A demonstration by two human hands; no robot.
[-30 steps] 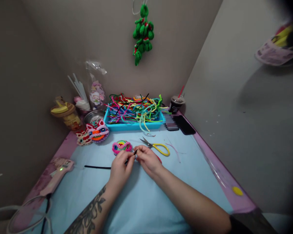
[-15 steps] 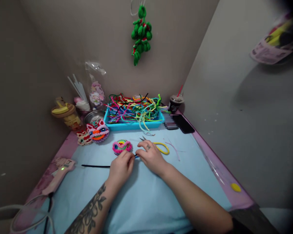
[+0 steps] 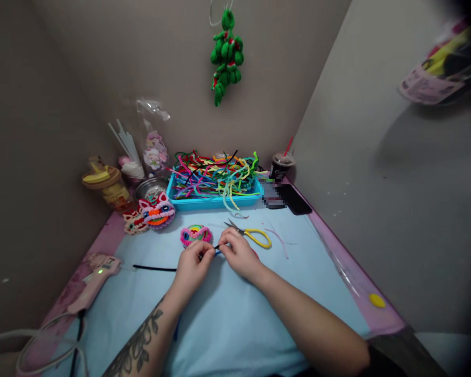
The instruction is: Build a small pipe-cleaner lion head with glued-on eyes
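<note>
Both hands meet over the middle of the blue cloth, fingertips pinched close together. My left hand (image 3: 195,260) is closed on a black pipe cleaner (image 3: 155,268), whose long end sticks out to the left. My right hand (image 3: 239,254) pinches the short dark end between the hands, where a bit of blue also shows; the rest there is hidden by my fingers. Just beyond my left hand lies a pink pipe-cleaner piece (image 3: 196,235) with green and yellow in its middle. Scissors with yellow handles (image 3: 261,238) lie slightly parted behind my right hand.
A blue tray (image 3: 215,203) heaped with colourful pipe cleaners stands at the back. Lion-head ornaments (image 3: 159,212) sit left of it, near a lidded cup (image 3: 108,186). A pink glue gun (image 3: 96,283) with a cable lies at left. A dark phone (image 3: 294,200) and drink cup (image 3: 281,166) are back right.
My right hand's fingers have folded down closer to the pipe cleaner, uncovering more of the scissors. My left hand stays nearly in place, still pinching.
</note>
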